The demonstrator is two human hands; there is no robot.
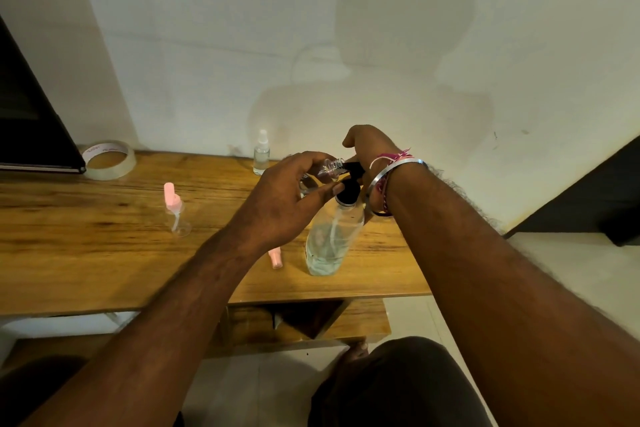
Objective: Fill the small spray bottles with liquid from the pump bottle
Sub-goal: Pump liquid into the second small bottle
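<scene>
Two hands meet above the middle of the wooden bench (104, 253), which stands against a pale wall. Largest item on it: a clear pump bottle (329, 239) with a black pump head, upright near the front edge, partly filled with clear liquid. The right hand (367, 149) sits on top of the black pump head; how its fingers lie cannot be told. That wrist carries a metal bangle (394, 173) and pink thread bands. The left hand (280, 204) pinches a small clear spray bottle (327, 168) between fingers and thumb, tilted with its open neck at the pump spout. A roll of clear tape (109, 159) lies at the back left corner, beside a dark panel. A second small bottle with a pink sprayer (176, 210) stands left of centre. A third, with a white sprayer (261, 152), stands at the back edge. A loose pink sprayer cap (276, 258) lies just left of the pump bottle's base.
</scene>
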